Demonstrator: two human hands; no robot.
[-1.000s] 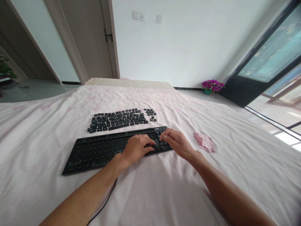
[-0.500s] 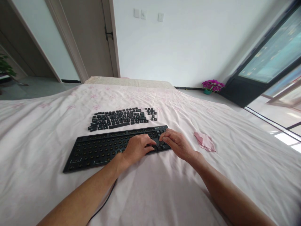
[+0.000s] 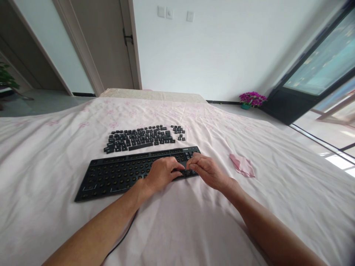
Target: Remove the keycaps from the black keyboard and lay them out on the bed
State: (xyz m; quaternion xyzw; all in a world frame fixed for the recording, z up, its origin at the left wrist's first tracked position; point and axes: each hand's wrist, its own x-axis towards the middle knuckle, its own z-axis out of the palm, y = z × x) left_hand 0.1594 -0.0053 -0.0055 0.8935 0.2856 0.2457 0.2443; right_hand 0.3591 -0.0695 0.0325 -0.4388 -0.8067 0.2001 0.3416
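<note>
A black keyboard [image 3: 116, 173], mostly stripped of its keycaps, lies at a slant on the bedsheet. My left hand [image 3: 163, 170] rests over its right part, thumb and forefinger apart above the keys. Beside it, my right hand [image 3: 203, 168] is closed in a pinch at the number pad; its fingertips hide what they hold, if anything. Behind the keyboard, loose black keycaps [image 3: 133, 137] lie in rows, with a long space bar [image 3: 140, 146] along their near side.
A folded pink cloth [image 3: 242, 165] lies to the right on the floral sheet [image 3: 177, 221]. The keyboard's cable [image 3: 122, 238] runs toward me under my left forearm. Beyond the bed are a door [image 3: 102, 40], a white wall and a pot of purple flowers [image 3: 252, 99].
My right hand has shifted slightly left along the number pad, closer to my left hand. The left hand stays nearly in place. The view has tilted very slightly.
</note>
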